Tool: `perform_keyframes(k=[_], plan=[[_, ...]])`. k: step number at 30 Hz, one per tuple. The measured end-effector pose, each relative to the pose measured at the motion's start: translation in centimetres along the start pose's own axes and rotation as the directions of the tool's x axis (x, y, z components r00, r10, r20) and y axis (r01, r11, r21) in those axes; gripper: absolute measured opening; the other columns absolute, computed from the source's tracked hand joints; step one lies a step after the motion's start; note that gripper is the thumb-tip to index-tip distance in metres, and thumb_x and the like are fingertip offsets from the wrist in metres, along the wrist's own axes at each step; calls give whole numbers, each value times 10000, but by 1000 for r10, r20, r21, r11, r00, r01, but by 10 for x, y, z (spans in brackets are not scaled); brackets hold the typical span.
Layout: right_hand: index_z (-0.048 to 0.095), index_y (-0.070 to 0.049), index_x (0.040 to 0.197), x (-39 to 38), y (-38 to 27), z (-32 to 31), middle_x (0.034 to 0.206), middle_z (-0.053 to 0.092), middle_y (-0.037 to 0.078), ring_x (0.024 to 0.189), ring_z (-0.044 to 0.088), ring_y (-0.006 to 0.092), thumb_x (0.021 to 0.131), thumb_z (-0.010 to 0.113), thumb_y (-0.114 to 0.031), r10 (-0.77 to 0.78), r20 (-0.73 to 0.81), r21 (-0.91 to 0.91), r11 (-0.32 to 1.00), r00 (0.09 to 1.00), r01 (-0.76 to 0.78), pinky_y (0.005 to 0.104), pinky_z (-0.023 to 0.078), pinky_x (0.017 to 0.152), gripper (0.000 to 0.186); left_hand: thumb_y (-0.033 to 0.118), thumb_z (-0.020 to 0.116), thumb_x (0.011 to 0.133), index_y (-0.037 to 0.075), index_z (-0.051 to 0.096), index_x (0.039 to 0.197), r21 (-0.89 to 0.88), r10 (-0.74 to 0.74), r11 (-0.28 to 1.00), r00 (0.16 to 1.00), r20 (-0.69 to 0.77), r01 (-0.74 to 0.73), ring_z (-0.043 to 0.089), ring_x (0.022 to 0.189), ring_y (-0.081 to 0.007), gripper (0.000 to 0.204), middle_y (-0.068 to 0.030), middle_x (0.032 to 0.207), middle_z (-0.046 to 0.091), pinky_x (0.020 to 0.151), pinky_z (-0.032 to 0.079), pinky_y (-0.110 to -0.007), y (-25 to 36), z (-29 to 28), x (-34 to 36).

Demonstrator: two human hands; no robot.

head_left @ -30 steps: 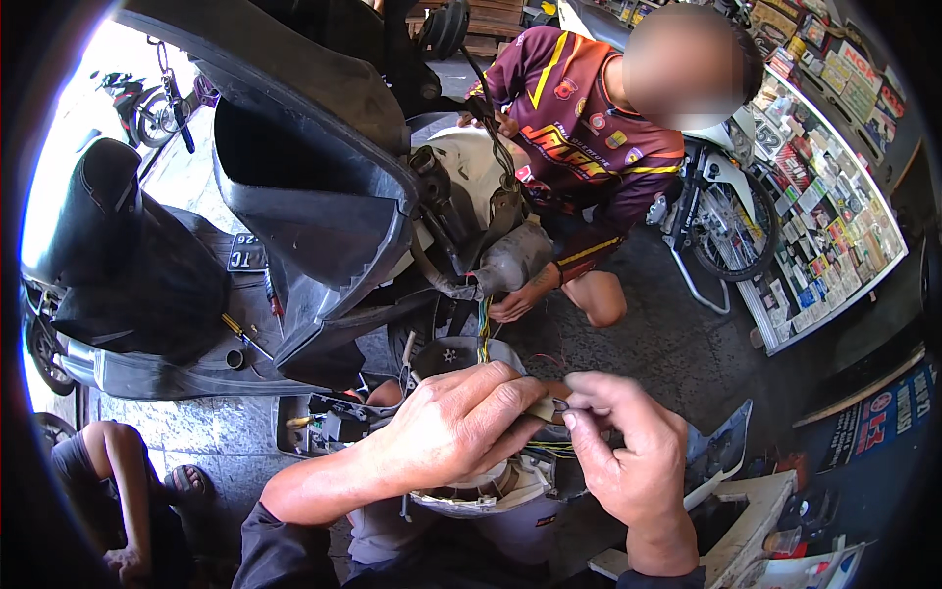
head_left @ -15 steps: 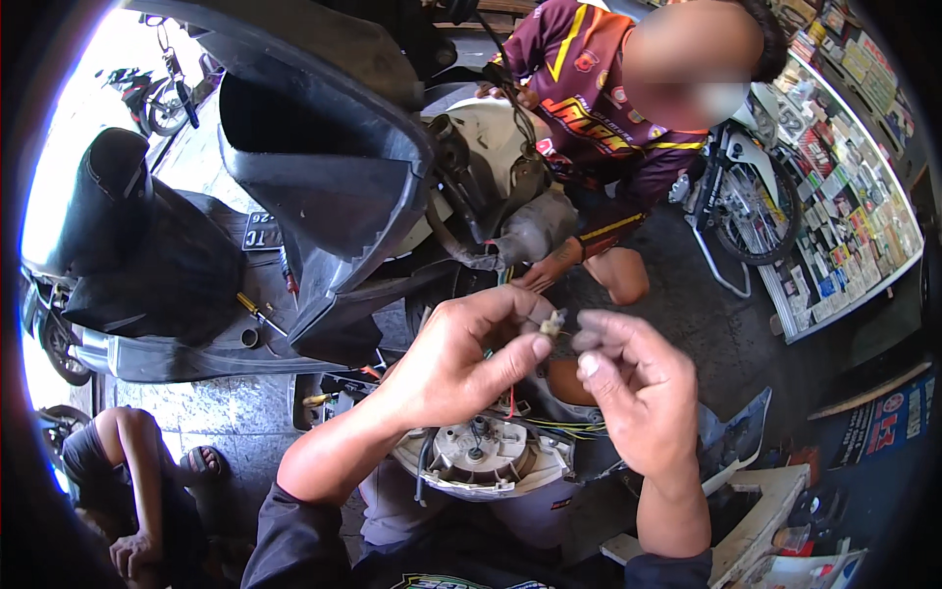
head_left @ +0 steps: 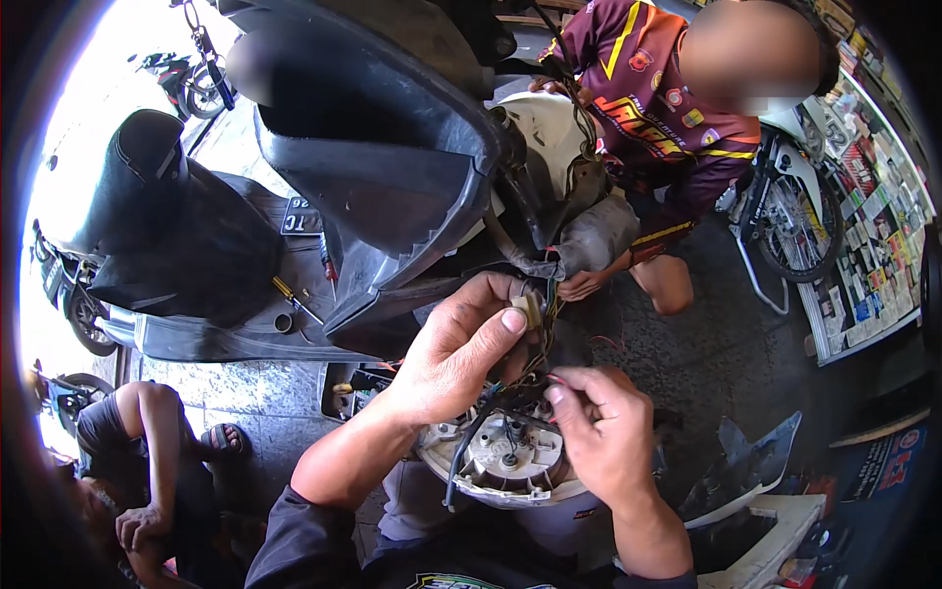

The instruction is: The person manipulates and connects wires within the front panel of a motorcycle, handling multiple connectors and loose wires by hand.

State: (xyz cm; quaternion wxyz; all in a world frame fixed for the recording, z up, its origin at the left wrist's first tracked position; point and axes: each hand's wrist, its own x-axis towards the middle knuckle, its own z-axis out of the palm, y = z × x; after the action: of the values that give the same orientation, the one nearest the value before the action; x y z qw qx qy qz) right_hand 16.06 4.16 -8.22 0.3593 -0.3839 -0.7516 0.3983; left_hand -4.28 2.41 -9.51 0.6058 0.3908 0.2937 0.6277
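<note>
Grey paving of a repair shop floor [head_left: 245,393] carries a stripped scooter and loose bodywork. At the centre, the left hand [head_left: 456,348] pinches a small beige connector [head_left: 531,309] between thumb and forefinger, grip closed on it, with a thin bundle of coloured wires [head_left: 535,358] trailing down from it. Just below and to the right of that grip, the right hand [head_left: 603,432] nips the wires between its fingertips, its grip closed too. Under both hands sits a round pale instrument housing [head_left: 500,466], back side up, resting on the person's lap; one black cable [head_left: 461,456] loops over its left edge. Little free room remains around the grips: the scooter's black under-seat tub [head_left: 392,167] hangs close above, and its raised black seat [head_left: 147,206] fills the upper left. Beyond the connector, a second person in a maroon-and-yellow jersey [head_left: 653,118] crouches, one hand [head_left: 584,285] resting by the frame. A third person [head_left: 147,471] sits at lower left. White body panels [head_left: 765,530] lie at lower right. Two more motorbikes show: one wheel [head_left: 790,221] at right, another bike [head_left: 186,79] at top left. Rows of small coloured rectangular packets [head_left: 873,236] line a display along the right edge.
</note>
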Motion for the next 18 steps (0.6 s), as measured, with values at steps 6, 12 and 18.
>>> perform_keyframes(k=[6,12,18], plan=[[727,44,1054,5,4,-15,772,687,64,589,627,87,987,688,-103,259,13,168,952,966,-258,252,510,560,166,20,782,848,-13,430,1377,496,72,868,994,-80,-23,618,904,-160,637,-113,1119,624,818,525,-310,-6,10,-7],[730,38,1053,15,13,-28,709,664,28,568,605,60,1005,679,-169,317,137,194,920,938,-340,224,491,536,219,9,819,759,46,579,1298,879,594,207,769,237,-430,587,1002,-294,591,-148,1159,574,843,519,-381,-23,13,-10],[728,39,1034,15,12,-30,707,655,26,561,583,50,1012,664,-158,289,186,265,906,939,-331,208,477,521,208,105,781,791,69,730,1026,948,298,106,919,257,-299,579,1032,-348,244,-177,1226,578,863,495,-434,-11,23,-19]])
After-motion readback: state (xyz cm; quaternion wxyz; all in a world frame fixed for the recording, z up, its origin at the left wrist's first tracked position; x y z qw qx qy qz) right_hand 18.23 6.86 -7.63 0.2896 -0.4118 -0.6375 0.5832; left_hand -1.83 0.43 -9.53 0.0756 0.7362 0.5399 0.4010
